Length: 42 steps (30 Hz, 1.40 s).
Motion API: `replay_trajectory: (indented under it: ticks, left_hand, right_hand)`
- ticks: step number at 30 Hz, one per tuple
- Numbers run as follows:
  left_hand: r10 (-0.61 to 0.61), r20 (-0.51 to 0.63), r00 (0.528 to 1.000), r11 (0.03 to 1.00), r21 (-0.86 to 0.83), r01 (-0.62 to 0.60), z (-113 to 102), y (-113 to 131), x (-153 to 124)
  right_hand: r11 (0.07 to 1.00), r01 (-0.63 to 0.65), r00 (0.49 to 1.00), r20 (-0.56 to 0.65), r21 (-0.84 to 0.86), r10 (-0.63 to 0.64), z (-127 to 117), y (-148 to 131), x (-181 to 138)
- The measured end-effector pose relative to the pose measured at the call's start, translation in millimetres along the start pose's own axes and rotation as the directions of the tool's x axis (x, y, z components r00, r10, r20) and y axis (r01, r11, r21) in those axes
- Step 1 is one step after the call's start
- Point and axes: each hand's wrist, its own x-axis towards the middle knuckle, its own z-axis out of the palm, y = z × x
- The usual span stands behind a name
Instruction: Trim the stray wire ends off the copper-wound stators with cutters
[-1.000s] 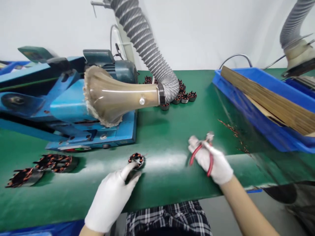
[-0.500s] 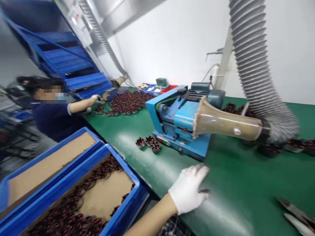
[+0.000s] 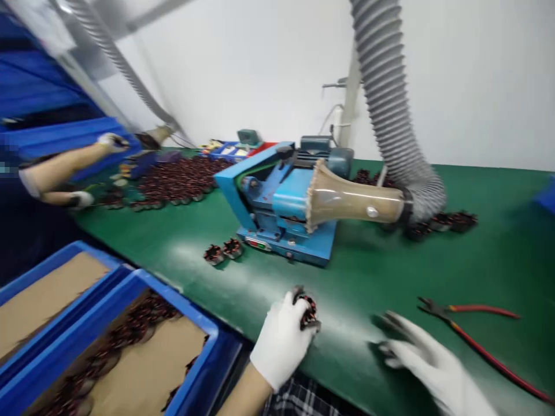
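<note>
Left hand (image 3: 282, 340) has fingers curled around copper-wound stator (image 3: 309, 312) at its 1 o'clock, over green bench (image 3: 368, 289); right hand (image 3: 427, 359) loosely spread, gripping nothing, red-handled pliers (image 3: 443, 314) just beside it at 2 o'clock, two other stators (image 3: 232, 249) at left hand's 11 o'clock.

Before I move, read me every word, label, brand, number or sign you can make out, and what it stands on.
No text can be read.
Red-and-green switch on the blue metal belt machine: any marking is too small to read.
Whitish sheet at upper left: too blurred to read.
Dark copper-wound ring in the white-gloved left hand: no lettering visible.
Red-handled metal pliers: no lettering visible.
</note>
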Motion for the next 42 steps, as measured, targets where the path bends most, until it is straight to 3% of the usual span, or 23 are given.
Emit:
replay_trajectory:
  ticks: [2,4,8,10,13,16,19,20,22,24,25,27,29,30,32,34,38,40,42]
  left_hand:
    - [0.144,0.047,0.989,0.983,-0.121,-0.137,18.2,22.5,-12.6]
    - [0.27,0.071,0.96,0.943,-0.223,-0.248,31.7,34.2,-18.7]
    - [0.3,0.063,0.952,0.93,-0.241,-0.277,49.7,35.3,-15.0]
    - [0.322,0.024,0.946,0.926,-0.214,-0.31,54.4,33.8,-11.4]
    - [0.395,-0.081,0.915,0.896,-0.184,-0.403,55.7,37.6,-9.4]
    - [0.419,-0.128,0.899,0.886,-0.159,-0.436,53.2,46.6,-9.6]
    - [0.368,-0.084,0.926,0.915,-0.143,-0.377,52.1,51.4,-8.8]
    - [0.338,-0.076,0.938,0.929,-0.135,-0.345,52.3,50.9,-8.6]
    - [0.268,-0.08,0.96,0.954,-0.117,-0.276,52.0,46.8,-9.3]
    - [0.231,-0.061,0.971,0.964,-0.118,-0.237,48.8,41.0,-11.8]
    - [0.233,-0.034,0.972,0.962,-0.136,-0.235,45.5,38.5,-13.2]
    - [0.268,0.024,0.963,0.943,-0.21,-0.258,35.9,36.3,-14.7]
    - [0.338,0.058,0.939,0.903,-0.302,-0.307,24.9,39.2,-12.7]
    - [0.386,0.069,0.92,0.875,-0.342,-0.342,20.1,42.6,-10.1]
    - [0.478,0.094,0.873,0.822,-0.398,-0.407,13.8,51.1,-2.3]
    - [0.523,0.15,0.839,0.801,-0.423,-0.423,12.2,59.2,6.6]
    - [0.493,0.302,0.816,0.84,-0.411,-0.354,16.5,64.9,18.0]
    - [0.484,0.327,0.812,0.851,-0.394,-0.348,18.9,63.9,19.4]
    - [0.486,0.317,0.814,0.854,-0.371,-0.365,20.5,62.8,19.2]
  right_hand:
    - [0.99,-0.123,0.988,0.102,0.065,0.116,14.4,0.1,-3.0]
    - [0.985,-0.143,0.984,0.121,0.097,0.131,22.9,-0.9,0.8]
    - [0.977,-0.126,0.982,0.162,0.171,0.098,23.3,2.7,6.7]
    - [0.97,-0.059,0.995,0.089,0.236,0.039,24.6,8.2,4.7]
    - [0.927,0.058,0.989,-0.151,0.371,-0.002,29.6,17.3,-0.1]
    - [0.794,0.113,0.965,-0.257,0.597,0.057,25.9,20.9,-2.1]
    - [0.675,0.217,0.935,-0.349,0.705,0.064,8.7,17.4,-4.2]
    - [0.689,0.268,0.908,-0.415,0.674,0.052,2.3,15.2,-6.4]
    - [0.829,0.3,0.865,-0.502,0.472,-0.027,-6.6,10.3,-13.5]
    - [0.968,0.243,0.897,-0.393,0.064,-0.199,-7.2,5.4,-22.4]
    - [0.957,0.225,0.931,-0.25,-0.184,-0.267,-4.2,3.1,-26.1]
    - [0.757,0.286,0.949,0.065,-0.588,-0.308,5.7,-0.5,-29.4]
    - [0.498,0.368,0.927,0.267,-0.785,-0.264,15.9,-2.9,-26.1]
    - [0.406,0.386,0.92,0.313,-0.828,-0.238,19.3,-3.9,-22.6]
    - [0.339,0.397,0.917,0.353,-0.853,-0.187,21.0,-5.7,-14.2]
    - [0.398,0.391,0.92,0.359,-0.83,-0.156,16.6,-7.9,-7.2]
    - [0.62,0.374,0.906,0.416,-0.689,-0.085,2.8,-10.9,-2.9]
    - [0.623,0.365,0.907,0.415,-0.692,-0.069,0.0,-9.2,-4.5]
    - [0.542,0.342,0.931,0.354,-0.768,-0.086,1.4,-4.3,-7.2]
